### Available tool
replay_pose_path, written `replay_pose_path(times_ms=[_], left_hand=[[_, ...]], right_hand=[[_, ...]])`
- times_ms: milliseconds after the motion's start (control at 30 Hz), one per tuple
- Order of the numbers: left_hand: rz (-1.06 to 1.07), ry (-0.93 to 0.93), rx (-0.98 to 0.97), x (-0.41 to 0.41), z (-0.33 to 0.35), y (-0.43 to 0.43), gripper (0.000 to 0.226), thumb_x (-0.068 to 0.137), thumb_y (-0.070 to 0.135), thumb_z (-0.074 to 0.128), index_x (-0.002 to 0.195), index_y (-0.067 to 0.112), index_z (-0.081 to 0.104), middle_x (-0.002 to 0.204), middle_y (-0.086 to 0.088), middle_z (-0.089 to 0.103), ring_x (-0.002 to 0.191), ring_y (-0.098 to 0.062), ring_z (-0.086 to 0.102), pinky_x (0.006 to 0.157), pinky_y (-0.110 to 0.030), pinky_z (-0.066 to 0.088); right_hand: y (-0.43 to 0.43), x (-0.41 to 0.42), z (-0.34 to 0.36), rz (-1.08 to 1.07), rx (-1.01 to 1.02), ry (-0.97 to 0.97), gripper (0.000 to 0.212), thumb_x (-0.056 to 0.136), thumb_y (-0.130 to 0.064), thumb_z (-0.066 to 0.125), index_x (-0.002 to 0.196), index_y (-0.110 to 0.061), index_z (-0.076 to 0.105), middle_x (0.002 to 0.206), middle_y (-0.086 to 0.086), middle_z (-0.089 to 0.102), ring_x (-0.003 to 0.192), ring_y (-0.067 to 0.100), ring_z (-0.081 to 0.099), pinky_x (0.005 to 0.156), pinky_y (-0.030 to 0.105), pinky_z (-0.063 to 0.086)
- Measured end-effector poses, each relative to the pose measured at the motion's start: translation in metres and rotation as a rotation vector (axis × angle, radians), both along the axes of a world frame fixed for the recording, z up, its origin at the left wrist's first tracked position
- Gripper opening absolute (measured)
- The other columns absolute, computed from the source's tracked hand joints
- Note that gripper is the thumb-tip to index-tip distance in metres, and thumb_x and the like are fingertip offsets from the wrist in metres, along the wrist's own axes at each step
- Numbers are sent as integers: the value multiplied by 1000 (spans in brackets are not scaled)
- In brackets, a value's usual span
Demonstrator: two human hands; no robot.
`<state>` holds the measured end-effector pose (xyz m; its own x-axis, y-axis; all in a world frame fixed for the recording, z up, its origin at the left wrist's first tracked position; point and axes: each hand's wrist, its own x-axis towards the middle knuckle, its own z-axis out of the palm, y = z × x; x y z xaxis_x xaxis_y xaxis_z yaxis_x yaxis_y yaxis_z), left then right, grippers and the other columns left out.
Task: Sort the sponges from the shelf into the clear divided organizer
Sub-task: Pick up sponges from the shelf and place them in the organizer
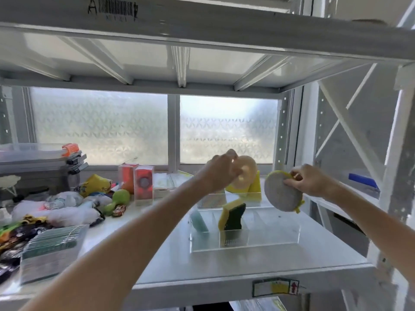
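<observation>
My left hand grips a round beige sponge held up above the back of the clear divided organizer. My right hand holds a round grey sponge with a yellow rim over the organizer's right side. Inside the organizer a yellow-and-dark-green scouring sponge stands upright in a middle compartment, and a teal sponge leans in the left one. More yellow sponges sit just behind the organizer.
The white metal shelf carries a clutter of toys and bags at the left, a stack of clear packets at the front left and two red boxed items. An upper shelf hangs overhead; a post stands right.
</observation>
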<state>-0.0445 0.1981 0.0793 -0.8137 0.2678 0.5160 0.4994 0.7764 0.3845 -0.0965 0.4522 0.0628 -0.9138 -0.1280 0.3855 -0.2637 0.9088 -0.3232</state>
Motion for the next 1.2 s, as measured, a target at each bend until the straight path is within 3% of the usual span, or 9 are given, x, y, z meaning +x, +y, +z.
replay_pose_path(times_ms=[100,333,533,633,800,967,1033,1133,1200], left_hand=[[-22,-56,-71,-14,-18,56,36,92,22,57,123,6,47,110,-19,66,95,-34,65,71,-37,49],[246,-192,-376,-53,-59,91,26,92,9,51,115,2,64,119,-17,64,108,-33,64,81,-39,51],[299,-150,-436,-60,-61,87,32,87,7,61,118,3,60,117,-16,64,108,-33,63,74,-34,44],[319,-113,-453,-61,-60,83,39,87,5,60,125,5,52,119,-15,62,112,-33,61,82,-38,47],[252,-202,-399,-64,-73,83,25,87,7,59,112,3,62,113,-18,64,106,-36,63,81,-41,51],[223,-115,-463,-62,-78,91,22,90,11,59,109,2,64,113,-18,66,106,-36,64,74,-36,44],[227,-69,-533,-62,-81,88,26,90,15,60,112,2,65,116,-17,64,111,-34,61,84,-37,45],[217,-28,-694,-66,-85,79,33,93,28,56,113,5,67,122,-16,61,119,-31,52,108,-43,30],[188,-25,-756,-67,-84,75,30,95,28,50,106,6,69,116,-15,66,115,-31,53,112,-47,23]], right_hand=[[17,-1,-13,-8,-21,-21,24,85,-28,66,95,-6,70,85,10,69,79,24,61,70,30,43],[35,1,-18,4,-16,-22,22,86,-31,64,91,-10,68,81,5,66,76,19,61,72,30,48],[13,-12,-26,0,31,-5,31,86,-36,61,107,-14,63,106,9,69,98,26,63,89,42,50],[6,-19,-29,38,77,-31,32,87,-32,61,115,-17,59,120,11,64,107,26,60,93,38,45],[2,-23,-30,76,194,-131,31,91,-33,55,121,-26,59,120,6,64,103,21,59,88,32,38],[-9,-32,-36,101,214,-139,33,89,-34,59,120,-27,62,116,4,64,95,18,56,84,30,42],[-11,-36,-43,104,186,-97,31,85,-32,63,114,-25,61,102,3,62,87,17,55,81,30,46],[-12,-38,-56,117,171,-27,17,83,-29,66,96,-24,58,90,-2,57,86,18,57,78,30,47],[-9,-39,-60,114,182,-32,14,83,-31,66,93,-23,62,89,-4,59,91,17,60,82,32,50]])
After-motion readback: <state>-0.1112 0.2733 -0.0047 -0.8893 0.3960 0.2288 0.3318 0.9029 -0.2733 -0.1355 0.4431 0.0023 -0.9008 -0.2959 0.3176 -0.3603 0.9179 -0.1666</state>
